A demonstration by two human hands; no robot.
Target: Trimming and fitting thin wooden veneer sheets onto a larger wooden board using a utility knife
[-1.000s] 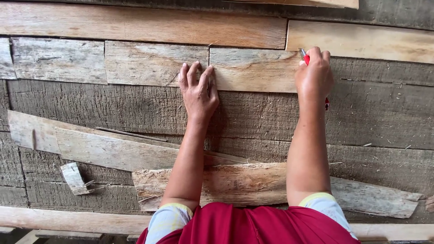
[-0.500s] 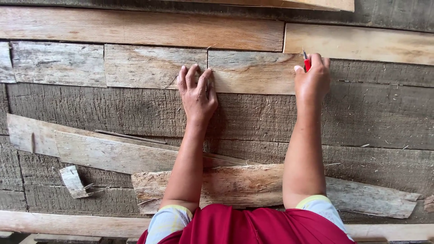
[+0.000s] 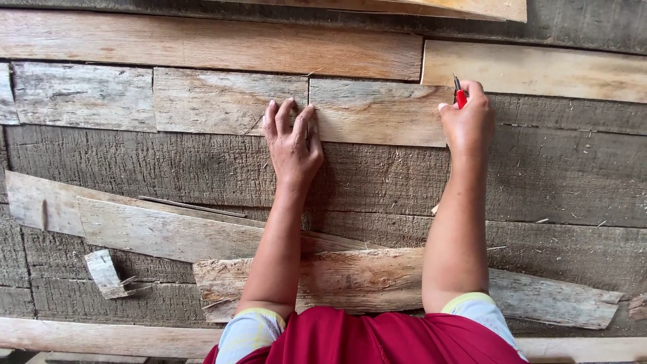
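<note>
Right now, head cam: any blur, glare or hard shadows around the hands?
Head view: sharp throughout, wood grain crisp, no motion blur on the left hand or right hand. Light is soft and even; only faint shadows beside the forearms. No glare. The red pencil reads clearly. Plank edges bow slightly toward the frame edges.

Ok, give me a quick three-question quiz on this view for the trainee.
1. True or false: the left hand lies flat on a board.
2. What does the right hand grip? A) a red pencil B) a hammer C) a saw
3. Where does the pencil tip sit on the board: at its left end, middle or right end?

Key:
1. True. The palm is down and the fingers are spread on the wood.
2. A. The red pencil sticks up out of the fist.
3. Right end, by the joint with the next plank.
</note>
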